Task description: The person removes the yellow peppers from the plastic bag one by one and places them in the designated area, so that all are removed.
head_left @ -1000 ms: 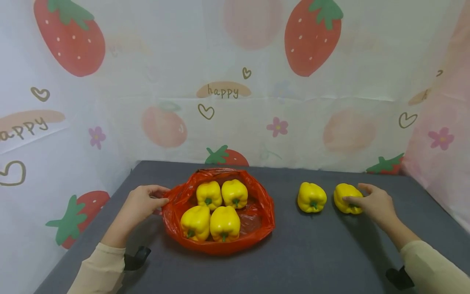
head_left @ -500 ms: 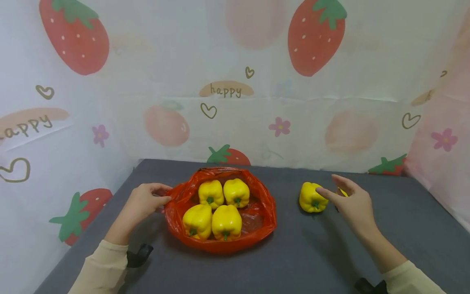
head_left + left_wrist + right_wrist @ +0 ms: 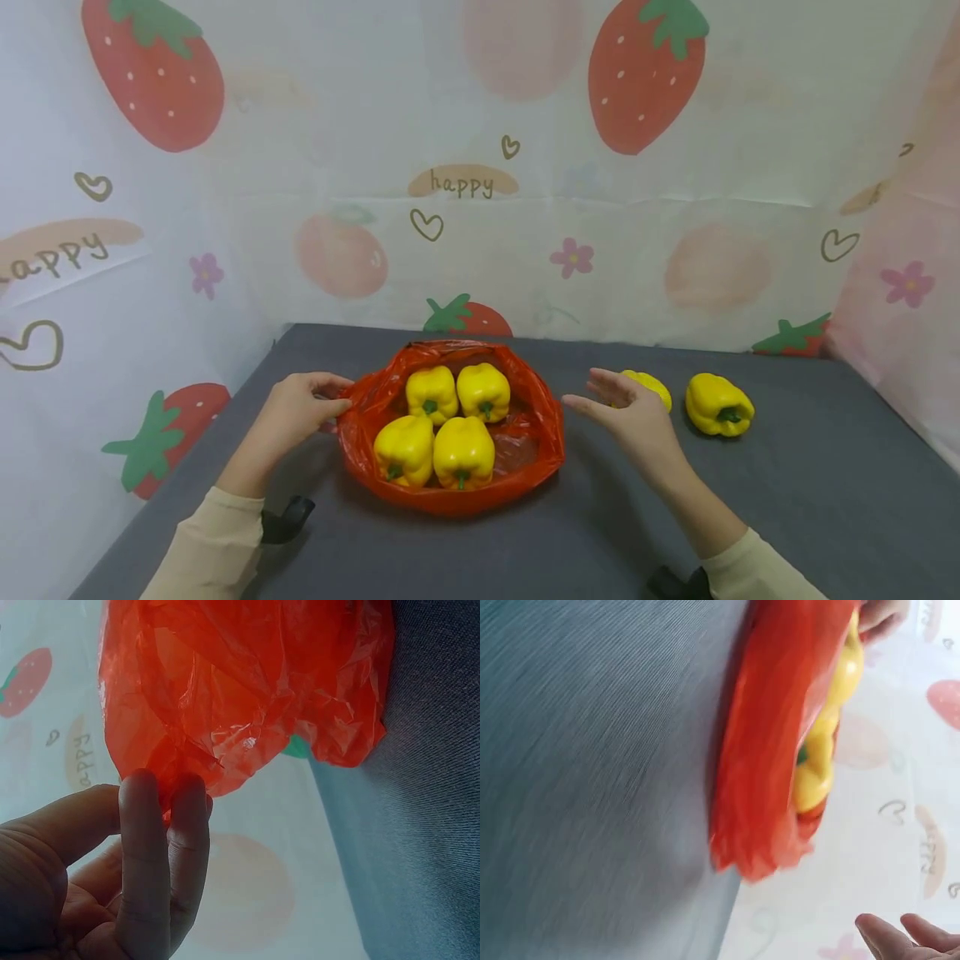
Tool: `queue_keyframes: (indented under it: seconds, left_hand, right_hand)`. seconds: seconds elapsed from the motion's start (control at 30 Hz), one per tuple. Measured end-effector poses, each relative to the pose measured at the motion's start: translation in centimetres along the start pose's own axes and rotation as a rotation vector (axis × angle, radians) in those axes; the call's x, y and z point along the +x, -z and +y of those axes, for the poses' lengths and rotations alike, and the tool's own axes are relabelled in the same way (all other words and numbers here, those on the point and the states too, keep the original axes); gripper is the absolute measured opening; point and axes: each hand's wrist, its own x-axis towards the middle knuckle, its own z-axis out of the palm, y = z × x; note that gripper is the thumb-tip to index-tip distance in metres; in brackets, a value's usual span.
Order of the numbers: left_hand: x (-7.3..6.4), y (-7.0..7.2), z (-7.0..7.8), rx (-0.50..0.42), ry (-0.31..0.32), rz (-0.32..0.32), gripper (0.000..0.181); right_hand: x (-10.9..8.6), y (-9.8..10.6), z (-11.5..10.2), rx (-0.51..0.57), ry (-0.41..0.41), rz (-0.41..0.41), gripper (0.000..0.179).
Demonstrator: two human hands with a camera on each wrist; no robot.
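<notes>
A red plastic bag (image 3: 457, 500) lies on the table with its mouth spread wide. Several yellow bell peppers (image 3: 463, 454) sit inside it, stems toward me. At the bag's left edge my left hand (image 3: 292, 421) pinches the thin plastic; the left wrist view shows the bag (image 3: 217, 690) bunched between thumb and fingers (image 3: 142, 855). My right hand (image 3: 641, 425) is just off the bag's right rim, fingers spread and holding nothing. Behind it a yellow bell pepper (image 3: 651, 387) is partly hidden. Another bell pepper (image 3: 718, 406) rests farther right.
The dark grey table (image 3: 540, 550) runs back to a wall cloth (image 3: 480, 267) printed with strawberries, hearts and flowers. Similar cloth panels stand along the left and right sides. Black straps (image 3: 287, 518) show at both wrists, below cream sleeves.
My right hand has let go of the far-right bell pepper and moved left, past the other loose one, to the bag's right rim. The left hand keeps its hold on the bag.
</notes>
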Motion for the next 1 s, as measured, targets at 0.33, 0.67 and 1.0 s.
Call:
queue_keyframes:
  seconds: [0.33, 0.67, 1.0]
  left_hand:
    - [0.1, -0.1, 0.0, 0.002, 0.02, 0.002, 0.037]
    - [0.2, -0.1, 0.0, -0.005, 0.032, -0.005, 0.039]
    - [0.2, -0.1, -0.2, -0.001, 0.011, -0.003, 0.039]
  right_hand:
    - [0.4, -3.3, -0.6, 0.045, -0.026, -0.058, 0.074]
    - [0.4, -6.3, -0.9, 0.126, -0.046, -0.09, 0.069]
    - [0.3, -8.2, -0.9, 0.167, -0.025, -0.094, 0.066]
